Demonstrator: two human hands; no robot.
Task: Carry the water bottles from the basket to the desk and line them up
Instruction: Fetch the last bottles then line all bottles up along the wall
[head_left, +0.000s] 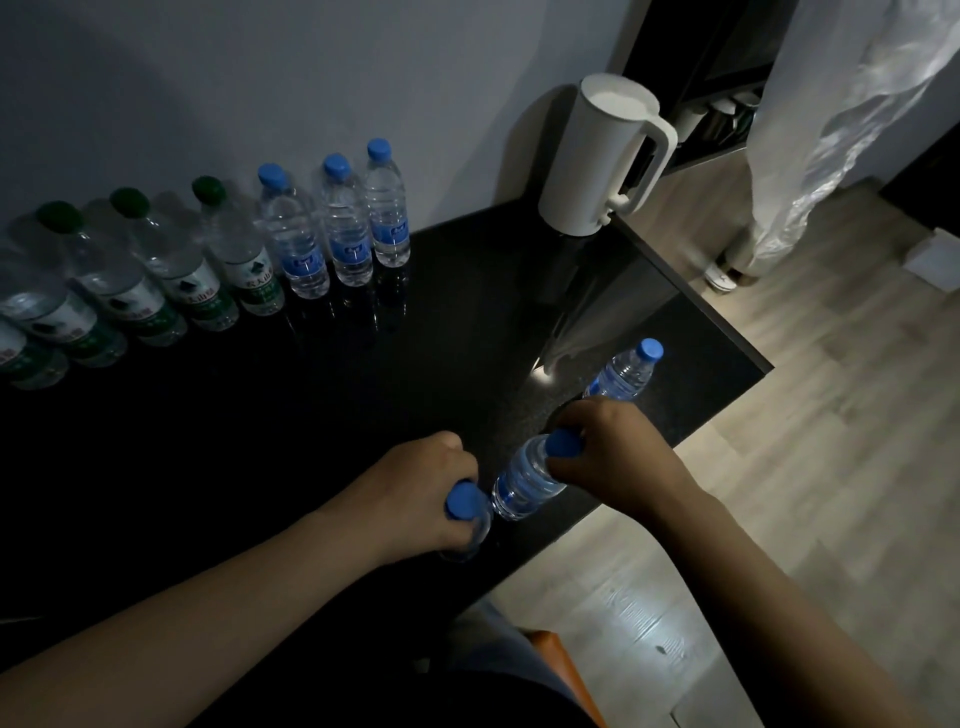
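Note:
Along the wall on the black desk (467, 291) stands a row of bottles: several green-capped ones (244, 249) at the left, then three blue-capped ones (387, 208). Near the desk's front right corner, my left hand (415, 483) grips a blue-capped bottle (465, 512) just below its cap. My right hand (613, 452) grips a second blue-capped bottle (524, 480) by the neck, tilted. A third blue-capped bottle (626, 371) pokes out from behind my right hand, and I cannot tell whether that hand holds it. No basket is in view.
A white electric kettle (602, 156) stands at the desk's far right corner by the wall. Wooden floor (805, 441) lies to the right, where another person's leg and white shoe (722, 275) show. An orange object (561, 660) sits below the desk edge.

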